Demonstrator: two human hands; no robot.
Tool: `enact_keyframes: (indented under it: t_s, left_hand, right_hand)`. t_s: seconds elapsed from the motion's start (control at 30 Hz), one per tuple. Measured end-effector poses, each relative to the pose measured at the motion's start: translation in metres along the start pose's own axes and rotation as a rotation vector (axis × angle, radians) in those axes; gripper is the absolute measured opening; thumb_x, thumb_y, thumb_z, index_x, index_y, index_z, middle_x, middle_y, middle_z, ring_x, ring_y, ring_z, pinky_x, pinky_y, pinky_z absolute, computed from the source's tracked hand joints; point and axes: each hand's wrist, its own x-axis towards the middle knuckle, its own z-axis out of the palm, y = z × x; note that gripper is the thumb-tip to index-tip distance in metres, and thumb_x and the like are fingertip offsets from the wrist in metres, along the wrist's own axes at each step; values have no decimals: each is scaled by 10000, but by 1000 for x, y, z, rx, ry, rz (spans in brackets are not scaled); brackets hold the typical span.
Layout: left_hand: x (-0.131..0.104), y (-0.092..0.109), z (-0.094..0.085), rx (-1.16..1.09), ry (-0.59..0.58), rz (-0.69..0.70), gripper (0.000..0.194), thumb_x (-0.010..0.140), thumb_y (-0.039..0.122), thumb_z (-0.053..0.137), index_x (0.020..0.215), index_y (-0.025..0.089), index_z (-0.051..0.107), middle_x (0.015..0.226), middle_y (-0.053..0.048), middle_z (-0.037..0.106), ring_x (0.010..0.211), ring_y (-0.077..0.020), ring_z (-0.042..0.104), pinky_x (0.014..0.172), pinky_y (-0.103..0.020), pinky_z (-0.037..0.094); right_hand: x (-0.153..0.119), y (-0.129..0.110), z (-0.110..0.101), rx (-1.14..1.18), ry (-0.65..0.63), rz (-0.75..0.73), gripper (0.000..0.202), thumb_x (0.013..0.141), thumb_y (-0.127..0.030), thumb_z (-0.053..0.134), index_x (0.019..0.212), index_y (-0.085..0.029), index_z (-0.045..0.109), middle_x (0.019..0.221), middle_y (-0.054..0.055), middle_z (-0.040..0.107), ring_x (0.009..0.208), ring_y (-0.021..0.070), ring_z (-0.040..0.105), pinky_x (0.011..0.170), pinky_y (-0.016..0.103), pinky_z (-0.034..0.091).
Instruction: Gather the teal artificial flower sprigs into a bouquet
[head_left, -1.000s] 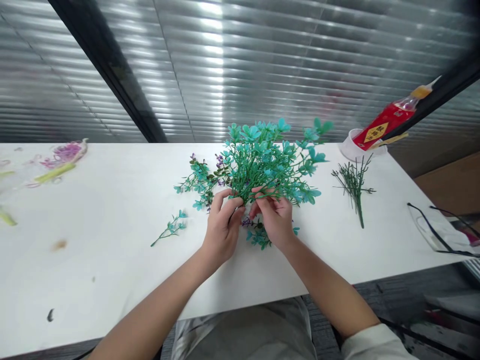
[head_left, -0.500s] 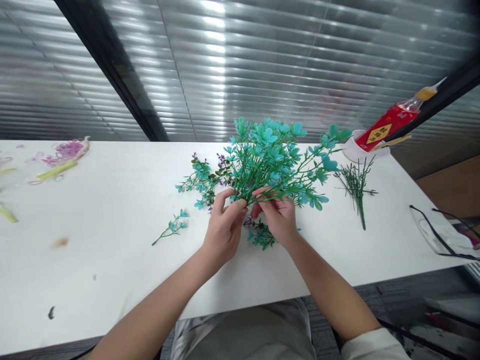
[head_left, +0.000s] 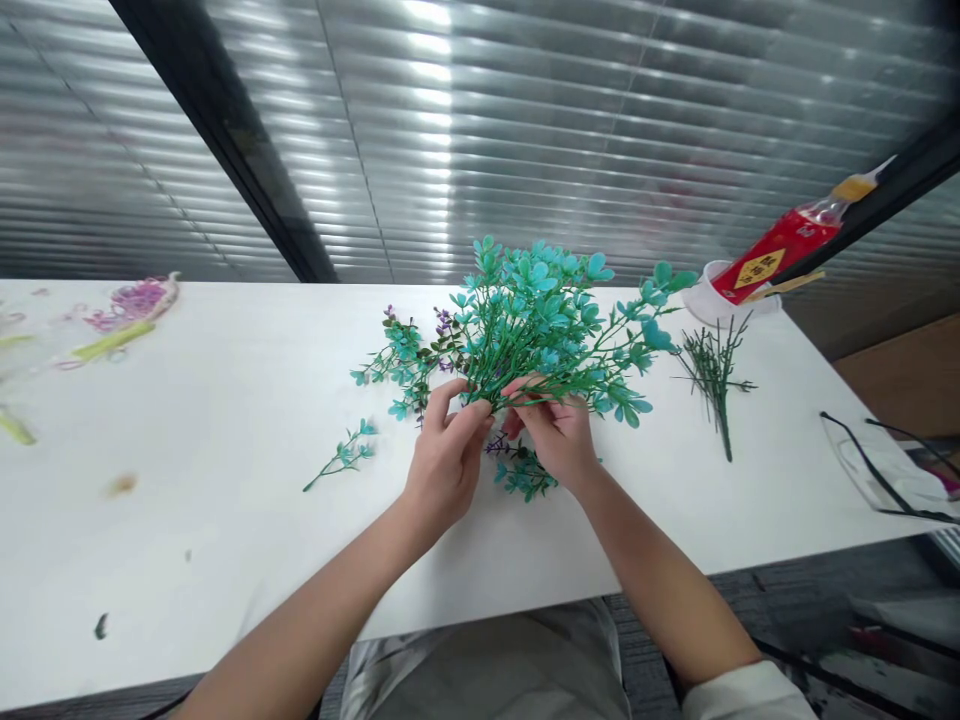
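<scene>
A full bunch of artificial teal-leaved stems stands up from between my two hands. My left hand pinches the gathered green stems at their base. Close beside it, my right hand has thumb and fingers closed on a stem at the right of the bunch. Teal and purple sprigs lie on the table behind and left of the bunch, and another sprig lies under my right hand. One short teal sprig rests alone to the left.
On the white table, a bare dark-green stem cluster lies to the right. Behind it a red-labelled bottle leans in a white container. Eyeglasses are at the right edge, a purple netted bundle at the far left.
The teal leaves on the right of the bunch have shifted slightly left and down. Both hands keep nearly the same place and grip.
</scene>
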Motion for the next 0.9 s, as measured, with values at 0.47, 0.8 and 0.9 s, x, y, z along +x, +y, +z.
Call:
enact_keyframes:
  t_s: [0.47, 0.8, 0.9]
  left_hand:
    - [0, -1, 2, -16, 16, 31, 163, 970, 92, 451, 1024, 195, 566, 1168, -127, 499, 930, -143, 577, 697, -220, 483]
    - [4, 0, 3, -337, 15, -289, 88, 979, 256, 506, 947, 203, 569, 1103, -80, 538, 746, -115, 582, 558, -221, 489]
    - [7, -1, 4, -564, 50, -475, 124, 968, 337, 534, 966, 213, 542, 1029, -38, 540, 548, -54, 525, 423, -192, 418]
  right_hand:
    - [1, -6, 5, 75, -17, 30, 230, 859, -427, 709, 888, -204, 658, 734, 15, 689, 583, 138, 673, 522, 240, 579]
    - [-4, -1, 7, 56, 3, -41, 244, 895, -303, 686, 1119, -265, 598, 909, -12, 667, 629, 93, 663, 579, 221, 589]
    - [-5, -4, 8, 71, 12, -118, 369, 896, -253, 686, 1218, -310, 513, 988, -22, 666, 616, 71, 662, 586, 213, 588]
